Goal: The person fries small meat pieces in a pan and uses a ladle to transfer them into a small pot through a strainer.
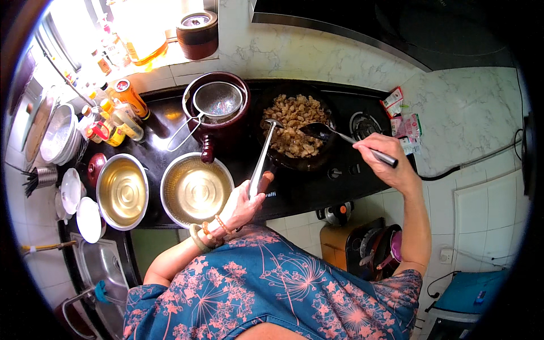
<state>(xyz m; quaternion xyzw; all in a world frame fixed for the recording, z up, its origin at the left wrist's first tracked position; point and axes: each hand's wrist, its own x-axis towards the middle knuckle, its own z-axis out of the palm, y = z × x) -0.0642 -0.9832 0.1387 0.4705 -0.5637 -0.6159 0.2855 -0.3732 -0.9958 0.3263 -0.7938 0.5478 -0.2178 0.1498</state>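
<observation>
A dark wok (306,163) full of browned, chopped food pieces (294,110) sits on the black stove. My left hand (245,205), with bracelets at the wrist, is closed around the handle of a long metal cooking utensil (262,158). Its small head rests at the left side of the food, and its exact shape is hard to make out. From the right, my right hand (390,161) grips a black-handled ladle (343,136). The ladle's dark bowl is down among the pieces near the wok's middle.
Left of the wok stands a dark red pot (191,96) with a strainer (218,99) across it. Two metal basins (164,190) (102,198) are nearer me. Several bottles (129,97) crowd the back left, and a sink (105,260) lies front left. Packets (403,124) lie beyond the right burner (364,123).
</observation>
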